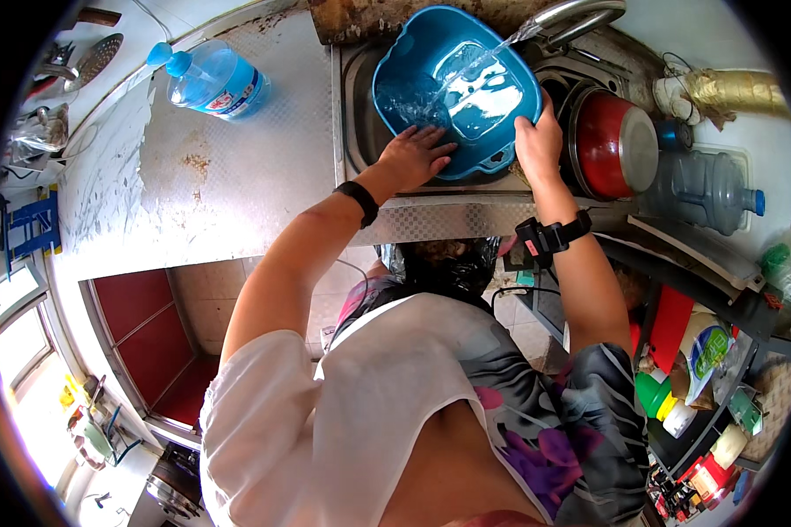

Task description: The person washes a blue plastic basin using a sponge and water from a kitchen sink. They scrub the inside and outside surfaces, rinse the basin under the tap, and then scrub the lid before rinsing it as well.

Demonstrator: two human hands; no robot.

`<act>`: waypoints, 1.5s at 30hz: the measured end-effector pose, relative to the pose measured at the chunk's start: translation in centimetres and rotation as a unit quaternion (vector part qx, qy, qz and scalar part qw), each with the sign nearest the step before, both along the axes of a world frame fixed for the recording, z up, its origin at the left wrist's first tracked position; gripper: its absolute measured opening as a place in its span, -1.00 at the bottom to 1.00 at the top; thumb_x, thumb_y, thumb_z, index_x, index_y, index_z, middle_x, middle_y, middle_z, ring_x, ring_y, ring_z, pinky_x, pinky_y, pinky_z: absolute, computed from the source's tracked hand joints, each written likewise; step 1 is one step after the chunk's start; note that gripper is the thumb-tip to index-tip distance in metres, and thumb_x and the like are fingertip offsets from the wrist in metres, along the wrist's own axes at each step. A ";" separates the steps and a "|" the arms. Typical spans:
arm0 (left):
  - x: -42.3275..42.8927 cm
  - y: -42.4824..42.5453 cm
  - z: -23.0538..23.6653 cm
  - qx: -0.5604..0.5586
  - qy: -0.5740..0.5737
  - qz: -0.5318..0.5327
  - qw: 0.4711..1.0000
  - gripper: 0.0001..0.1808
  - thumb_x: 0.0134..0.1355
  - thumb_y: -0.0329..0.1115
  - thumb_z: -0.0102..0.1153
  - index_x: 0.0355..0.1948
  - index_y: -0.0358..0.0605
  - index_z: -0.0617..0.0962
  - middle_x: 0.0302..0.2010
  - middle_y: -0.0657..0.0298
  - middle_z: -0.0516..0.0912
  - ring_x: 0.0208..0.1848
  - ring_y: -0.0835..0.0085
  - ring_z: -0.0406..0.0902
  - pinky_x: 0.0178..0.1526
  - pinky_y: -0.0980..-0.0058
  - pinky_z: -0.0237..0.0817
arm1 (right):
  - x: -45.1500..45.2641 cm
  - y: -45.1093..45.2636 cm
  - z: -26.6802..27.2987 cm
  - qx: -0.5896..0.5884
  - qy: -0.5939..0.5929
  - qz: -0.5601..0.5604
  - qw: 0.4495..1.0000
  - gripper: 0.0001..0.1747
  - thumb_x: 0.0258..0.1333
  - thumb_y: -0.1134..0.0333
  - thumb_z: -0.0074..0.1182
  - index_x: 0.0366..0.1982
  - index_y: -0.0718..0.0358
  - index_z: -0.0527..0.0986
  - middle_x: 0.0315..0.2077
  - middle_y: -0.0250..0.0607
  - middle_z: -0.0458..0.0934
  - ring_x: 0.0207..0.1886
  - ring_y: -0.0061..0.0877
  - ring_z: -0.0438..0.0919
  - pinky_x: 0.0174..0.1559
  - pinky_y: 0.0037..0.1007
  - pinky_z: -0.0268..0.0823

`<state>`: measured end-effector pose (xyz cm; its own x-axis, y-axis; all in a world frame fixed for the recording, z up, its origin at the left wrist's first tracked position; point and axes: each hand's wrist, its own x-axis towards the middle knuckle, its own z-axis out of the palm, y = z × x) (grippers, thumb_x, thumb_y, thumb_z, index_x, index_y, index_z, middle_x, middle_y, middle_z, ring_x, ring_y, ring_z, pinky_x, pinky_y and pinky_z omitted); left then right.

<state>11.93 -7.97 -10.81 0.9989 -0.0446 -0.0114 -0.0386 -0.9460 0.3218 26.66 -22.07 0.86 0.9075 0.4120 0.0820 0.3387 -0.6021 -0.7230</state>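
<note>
A blue plastic basin rests tilted over the metal sink, with water running into it from the curved metal faucet. My right hand grips the basin's right rim, thumb over the edge. Spread flat, the fingers of my left hand lie on the basin's near left rim and inner wall, not closed around anything. Moving water shows at the left inside the basin.
A blue pump bottle stands on the metal counter at left. Right of the sink are a red metal bowl on its side and a large clear water jug. Below the counter's edge hangs a black plastic bag.
</note>
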 end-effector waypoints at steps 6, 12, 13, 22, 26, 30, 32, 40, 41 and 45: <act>-0.4 6.4 -0.9 0.198 0.139 -0.019 0.970 -0.50 0.33 0.07 -0.35 0.20 0.20 0.36 0.32 0.30 0.21 0.39 0.36 0.02 0.39 0.11 -0.40 | 2.5 -2.1 -2.5 0.024 0.154 0.015 0.988 -0.46 -0.13 0.43 -0.08 0.02 0.33 0.34 -0.24 0.12 0.55 -0.18 -0.09 0.53 -0.11 -0.26 0.33; 3.5 8.7 3.2 0.550 0.039 -0.163 0.818 -0.39 0.26 0.23 -0.33 0.29 0.32 0.20 0.39 0.51 0.02 0.45 0.47 -0.25 0.40 0.19 -0.73 | 2.3 -2.8 -1.4 0.058 0.284 0.042 0.956 -0.51 -0.12 0.46 -0.12 -0.03 0.38 0.38 -0.27 -0.05 0.55 -0.22 -0.34 0.52 -0.14 -0.39 0.32; 4.5 8.5 3.8 0.598 0.001 -0.180 0.781 -0.37 0.25 0.24 -0.34 0.31 0.33 0.17 0.40 0.53 -0.01 0.45 0.48 -0.29 0.40 0.19 -0.75 | 2.0 -2.8 -1.2 0.049 0.277 0.060 0.958 -0.51 -0.12 0.46 -0.12 -0.03 0.36 0.38 -0.26 -0.03 0.55 -0.21 -0.31 0.53 -0.13 -0.38 0.32; 5.3 9.1 2.4 0.417 0.010 -0.190 0.889 -0.28 0.26 0.15 -0.23 0.34 0.03 0.10 0.39 0.43 0.02 0.45 0.51 -0.21 0.42 0.33 -0.63 | 0.3 -2.3 1.4 -0.071 0.067 0.041 0.994 -0.46 -0.11 0.39 -0.12 0.04 0.21 0.37 -0.28 0.15 0.55 -0.17 -0.01 0.52 -0.06 -0.17 0.32; 2.0 7.2 -1.8 0.321 0.083 -0.194 0.923 -0.36 0.31 0.09 -0.31 0.31 -0.04 0.17 0.38 0.32 0.08 0.43 0.48 -0.15 0.42 0.32 -0.47 | -0.1 -2.0 2.2 -0.054 0.034 0.013 0.998 -0.47 -0.09 0.41 -0.14 0.05 0.13 0.38 -0.26 0.11 0.56 -0.16 -0.01 0.52 -0.07 -0.15 0.32; -1.3 3.1 -3.0 0.100 0.102 -0.096 0.985 -0.40 0.34 0.03 -0.33 0.27 -0.12 0.22 0.34 0.19 0.16 0.39 0.33 0.02 0.38 0.28 -0.21 | -0.8 -1.7 2.2 -0.069 -0.021 0.031 0.997 -0.45 -0.05 0.44 -0.11 0.09 0.08 0.33 -0.17 0.08 0.53 -0.13 -0.03 0.51 -0.06 -0.15 0.33; -2.4 1.0 -2.5 -0.078 0.126 -0.038 0.988 -0.41 0.34 0.00 -0.29 0.25 -0.17 0.23 0.30 0.14 0.22 0.33 0.22 0.13 0.32 0.27 -0.06 | -0.8 -1.6 1.7 -0.110 -0.072 0.020 0.991 -0.41 -0.04 0.47 -0.09 0.13 0.04 0.29 -0.04 0.06 0.47 -0.07 -0.06 0.50 -0.03 -0.18 0.35; -2.5 0.0 -1.8 -0.259 -0.068 0.316 0.910 -0.31 0.19 -0.03 0.06 0.21 -0.26 0.25 0.07 -0.05 0.47 0.08 0.07 0.45 0.05 0.26 0.29 | -0.9 -1.9 -0.9 0.001 -0.118 -0.026 0.993 -0.46 0.09 0.43 -0.11 0.17 0.04 0.25 0.03 0.06 0.41 -0.06 -0.08 0.50 -0.09 -0.21 0.40; -1.9 0.5 -2.7 -0.306 -0.040 0.360 0.881 -0.31 0.18 -0.03 0.08 0.20 -0.27 0.25 0.07 -0.05 0.47 0.07 0.09 0.46 0.02 0.26 0.32 | -1.0 -1.6 -0.9 0.005 -0.060 -0.046 0.997 -0.46 0.11 0.43 -0.11 0.17 0.03 0.25 0.04 0.08 0.40 -0.06 -0.08 0.51 -0.11 -0.19 0.40; -0.4 2.5 1.9 -0.661 0.095 0.391 0.633 -0.33 0.18 -0.09 0.09 0.18 -0.30 0.23 0.05 -0.01 0.47 0.01 0.13 0.50 -0.11 0.24 0.45 | 0.2 -1.0 -5.5 0.274 0.135 -0.089 0.948 -0.52 0.18 0.43 -0.12 0.17 0.20 0.23 0.01 -0.06 0.42 -0.02 -0.32 0.46 0.03 -0.34 0.28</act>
